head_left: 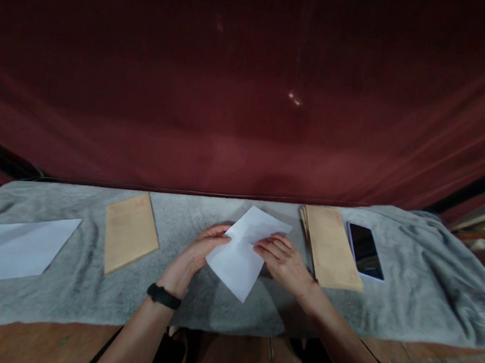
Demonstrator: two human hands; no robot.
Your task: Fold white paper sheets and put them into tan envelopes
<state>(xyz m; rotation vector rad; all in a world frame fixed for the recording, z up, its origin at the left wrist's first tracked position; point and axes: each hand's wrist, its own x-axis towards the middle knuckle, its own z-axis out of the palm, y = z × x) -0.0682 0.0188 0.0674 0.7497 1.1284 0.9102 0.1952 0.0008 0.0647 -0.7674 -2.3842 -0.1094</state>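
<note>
A folded white sheet of paper (pixel 241 251) is held slightly above the grey cloth at the middle of the table. My left hand (pixel 198 253) grips its left edge with the fingers curled over the fold; a black band sits on that wrist. From the other side, my right hand (pixel 284 261) holds the right edge, fingers laid on top of the paper. The lower corner of the sheet points toward me.
A grey cloth (pixel 84 286) covers the table. On it lie a brown envelope (pixel 130 231) left of centre, a stack of brown envelopes (pixel 331 246) to the right, a dark phone (pixel 366 250) beside them, and white sheets (pixel 12 247) far left. A dark red curtain (pixel 252 90) hangs behind.
</note>
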